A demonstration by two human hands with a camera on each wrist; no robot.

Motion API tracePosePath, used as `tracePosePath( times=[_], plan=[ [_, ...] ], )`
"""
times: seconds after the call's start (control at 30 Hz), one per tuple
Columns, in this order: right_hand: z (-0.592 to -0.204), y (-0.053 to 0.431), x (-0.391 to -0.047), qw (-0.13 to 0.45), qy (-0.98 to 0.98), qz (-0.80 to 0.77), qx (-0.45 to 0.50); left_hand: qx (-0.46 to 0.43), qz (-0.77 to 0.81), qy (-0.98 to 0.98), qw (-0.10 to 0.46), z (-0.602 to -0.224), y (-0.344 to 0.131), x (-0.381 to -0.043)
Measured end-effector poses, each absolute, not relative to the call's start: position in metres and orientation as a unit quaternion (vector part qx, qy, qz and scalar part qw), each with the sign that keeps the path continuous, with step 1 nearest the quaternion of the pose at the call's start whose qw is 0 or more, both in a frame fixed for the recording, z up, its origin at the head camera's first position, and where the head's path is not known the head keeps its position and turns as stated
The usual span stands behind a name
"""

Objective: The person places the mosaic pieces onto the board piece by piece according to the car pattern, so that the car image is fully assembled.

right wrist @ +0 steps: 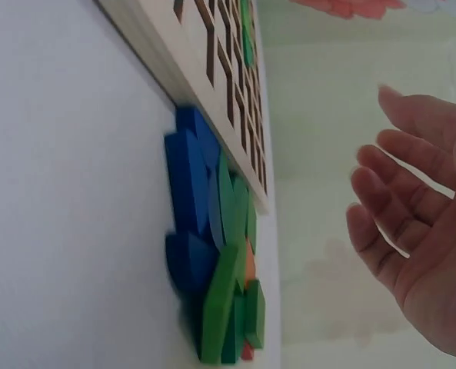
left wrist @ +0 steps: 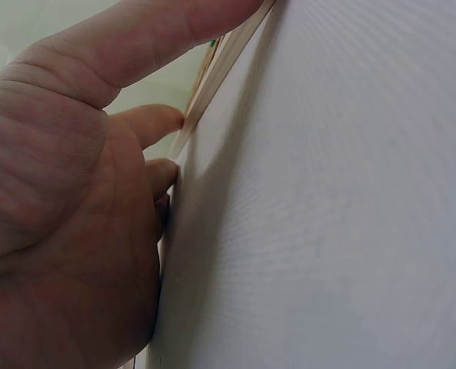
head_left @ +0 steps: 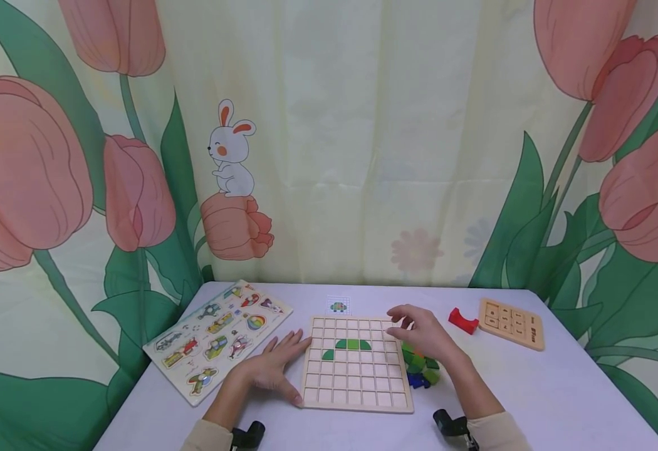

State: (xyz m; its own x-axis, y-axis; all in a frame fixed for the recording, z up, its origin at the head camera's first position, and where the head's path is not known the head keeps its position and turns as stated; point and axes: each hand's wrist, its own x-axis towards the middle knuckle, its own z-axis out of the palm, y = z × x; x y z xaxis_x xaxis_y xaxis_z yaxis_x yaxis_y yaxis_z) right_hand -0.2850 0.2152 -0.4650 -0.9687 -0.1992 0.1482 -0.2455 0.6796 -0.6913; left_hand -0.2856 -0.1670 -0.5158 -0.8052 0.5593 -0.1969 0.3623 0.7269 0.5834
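A wooden grid board (head_left: 357, 382) lies on the table with several green pieces (head_left: 353, 344) set in its upper cells. My left hand (head_left: 272, 366) rests at the board's left side, fingers spread, thumb at the lower left corner and fingertips along the edge. My right hand (head_left: 419, 332) hovers over the board's upper right edge, fingers loosely bent and nothing between them, as the right wrist view shows. Beneath it, against the board's right side, a pile of green blocks (right wrist: 224, 300) and blue blocks (right wrist: 188, 181) lies on the cloth, with a little orange among them.
A small pattern card (head_left: 338, 305) lies behind the board. On the left is a picture puzzle board (head_left: 222, 338). A red bridge-shaped block (head_left: 463, 321) and a wooden number board (head_left: 511, 322) lie at the right. A printed curtain (head_left: 334, 156) hangs behind the table.
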Motion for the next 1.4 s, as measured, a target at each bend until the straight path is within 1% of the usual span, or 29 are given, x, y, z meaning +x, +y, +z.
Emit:
tracePosePath(
  times=[0.2,0.57,0.83,1.03,1.23,1.4],
  plan=[
    [-0.460,0.235,-0.284,-0.010,-0.921,0.368,0.130,0.255,0.267,0.911,0.181,-0.514,-0.167,-0.285],
    [-0.461,0.265,-0.281,-0.053,-0.913,0.375,0.154,0.263,0.273,0.908,0.181,-0.511,-0.167,-0.284],
    [-0.462,0.287,-0.281,-0.131,-0.882,0.399,0.214,0.259,0.274,0.907,0.185,-0.511,-0.166,-0.284],
    [-0.465,0.296,-0.280,-0.179,-0.864,0.403,0.241,0.259,0.273,0.908,0.182,-0.512,-0.166,-0.283],
    [-0.469,0.297,-0.278,-0.239,-0.847,0.417,0.227,0.262,0.275,0.908,0.179,-0.511,-0.167,-0.283],
    [-0.472,0.293,-0.277,-0.259,-0.850,0.407,0.210,0.264,0.278,0.906,0.180,-0.509,-0.167,-0.283]
  ],
)
